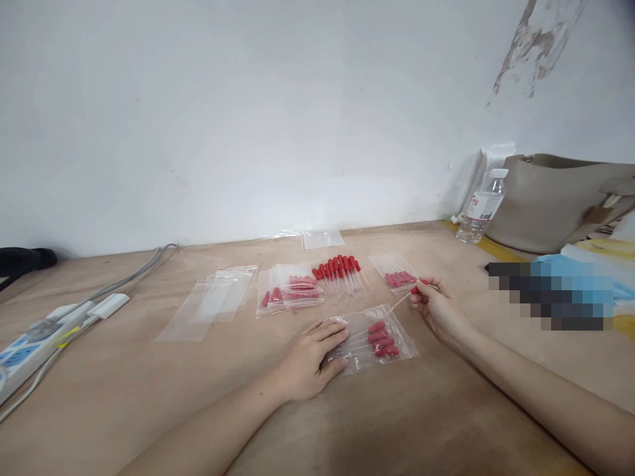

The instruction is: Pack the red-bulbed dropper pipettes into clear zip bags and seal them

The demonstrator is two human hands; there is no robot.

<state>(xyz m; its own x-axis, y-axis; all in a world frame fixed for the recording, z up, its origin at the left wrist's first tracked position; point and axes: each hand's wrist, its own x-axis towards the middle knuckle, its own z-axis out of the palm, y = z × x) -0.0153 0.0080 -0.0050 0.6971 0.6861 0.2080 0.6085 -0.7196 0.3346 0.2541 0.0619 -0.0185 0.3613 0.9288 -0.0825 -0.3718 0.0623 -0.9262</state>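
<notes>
My left hand [310,357] lies with fingers stretched over the left end of a clear zip bag [354,360], thumb apart from them. Inside that bag are several thin pale sticks with red, bulb-like ends [381,340]. In my right hand [436,307] a similar red-ended stick [417,289] is pinched by its red end. Its pale shaft slants down to the left, with the tip at the bag's upper right edge; whether it is inside I cannot tell. Just beyond the right hand is another filled zip bag [397,276].
Loose red-ended sticks [338,270] are heaped behind the bag. Filled bags [292,291] and flat clear bags [218,297] lie to their left; another bag [322,239] lies by the wall. A power strip [30,347], water bottle [481,208] and grey bag [550,205] flank the table.
</notes>
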